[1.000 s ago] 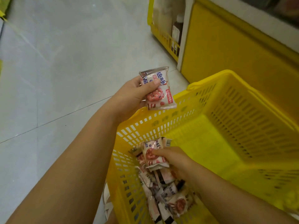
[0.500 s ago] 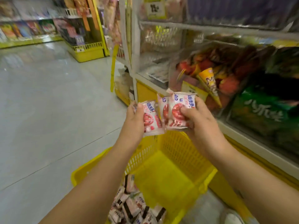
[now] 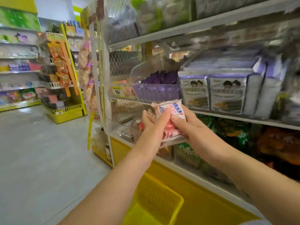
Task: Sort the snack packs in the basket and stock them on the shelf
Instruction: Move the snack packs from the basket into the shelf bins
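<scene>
Pressing together, the left hand [image 3: 153, 123] and right hand [image 3: 188, 125] now clasp the snack packs [image 3: 170, 109] as one bundle, raised closer to the shelf [image 3: 227, 115] than half a second ago. Only a corner of the basket [image 3: 159, 202] shows; its contents are cut off, and the pack count is unclear.

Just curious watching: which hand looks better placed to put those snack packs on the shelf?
Probably the right hand: it grips the snack packs on the side nearer the shelf. The left hand holds them from the aisle side.
</scene>
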